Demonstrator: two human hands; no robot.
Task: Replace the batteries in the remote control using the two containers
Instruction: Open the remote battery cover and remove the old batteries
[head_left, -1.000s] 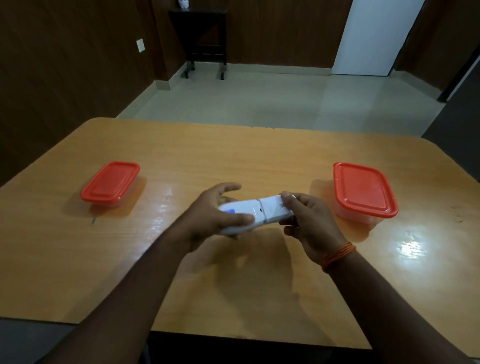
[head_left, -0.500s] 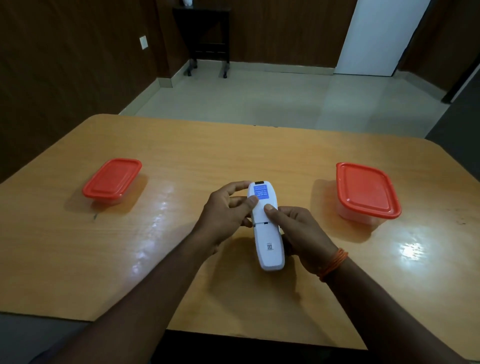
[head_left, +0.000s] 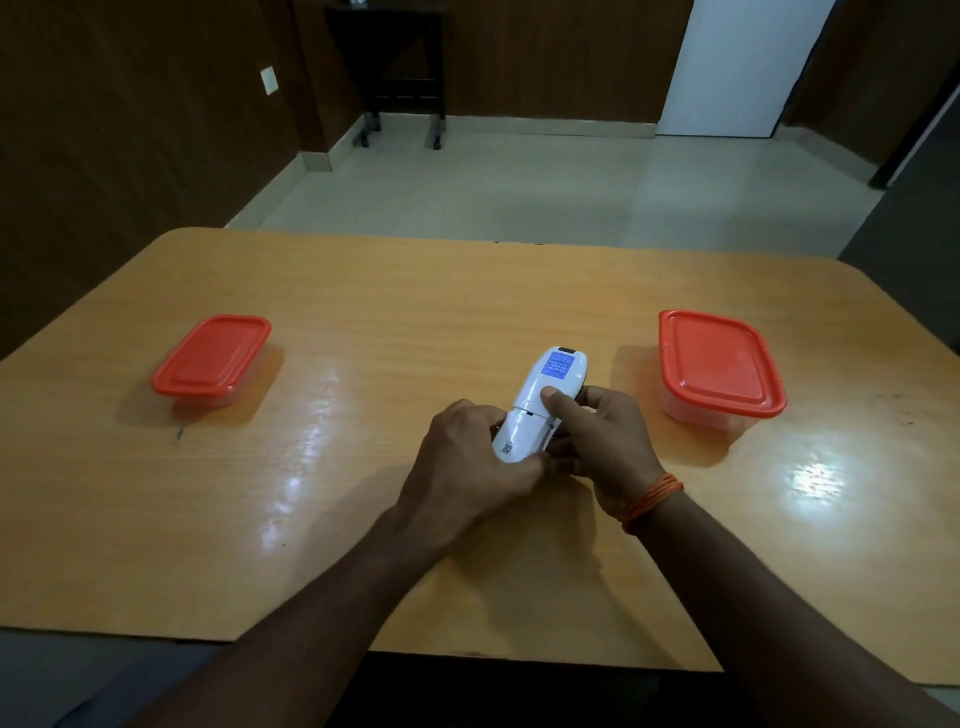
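Near the table's (head_left: 363, 545) middle, your left hand (head_left: 467, 467) pinches the near end of the white remote (head_left: 540, 405), held back-up, while your right hand (head_left: 608, 441) cradles it, thumb pressed on the back. You look to be opening the battery cover; next, slide it off. Farther out, both red-lidded containers (head_left: 213, 358) (head_left: 717, 364) sit closed; the remote's blue label and small code are unreadable.

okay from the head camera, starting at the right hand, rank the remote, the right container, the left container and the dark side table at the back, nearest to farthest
1. White remote control: in the right hand, thumb pressing its back.
2. Right red-lidded container: on the table, just right of that hand.
3. Left red-lidded container: across the table, far left.
4. Dark side table: against the back wall.
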